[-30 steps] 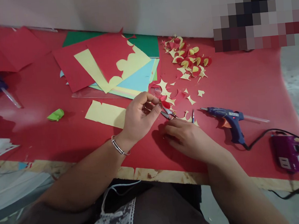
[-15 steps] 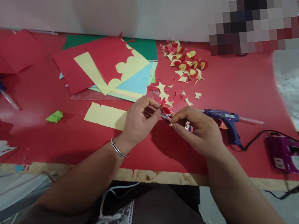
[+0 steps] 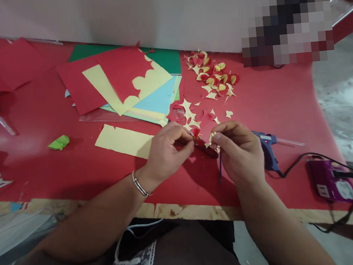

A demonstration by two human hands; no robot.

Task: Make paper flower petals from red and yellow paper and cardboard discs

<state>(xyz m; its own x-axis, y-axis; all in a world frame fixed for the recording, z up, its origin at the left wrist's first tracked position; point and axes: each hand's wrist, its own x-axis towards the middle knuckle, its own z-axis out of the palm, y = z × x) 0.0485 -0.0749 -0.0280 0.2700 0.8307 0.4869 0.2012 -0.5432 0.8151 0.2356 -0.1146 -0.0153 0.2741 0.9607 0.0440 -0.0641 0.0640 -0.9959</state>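
Note:
My left hand (image 3: 172, 148) is closed in a pinch, with a small red paper piece (image 3: 196, 133) at its fingertips. Between the thumb and forefinger of my right hand (image 3: 242, 153) is a small pale yellow paper piece (image 3: 212, 137). The two pieces are a short way apart. Under and between the hands lies a dark-handled tool (image 3: 210, 151), mostly hidden. A thin blue stick (image 3: 221, 167) is beside my right hand. Cut paper scraps (image 3: 188, 111) in red and yellow lie just beyond the fingers.
A blue glue gun (image 3: 269, 149) lies right of my right hand, its cord near a purple box (image 3: 333, 180). Coloured paper sheets (image 3: 154, 95) are stacked behind. Red-and-yellow paper petals (image 3: 217, 73) are heaped at the back; a green scrap (image 3: 59, 142) lies left.
My right hand has drawn away from my left, carrying the yellow paper piece slightly up and right. My left hand keeps its pinch by the red piece. The view has shifted slightly.

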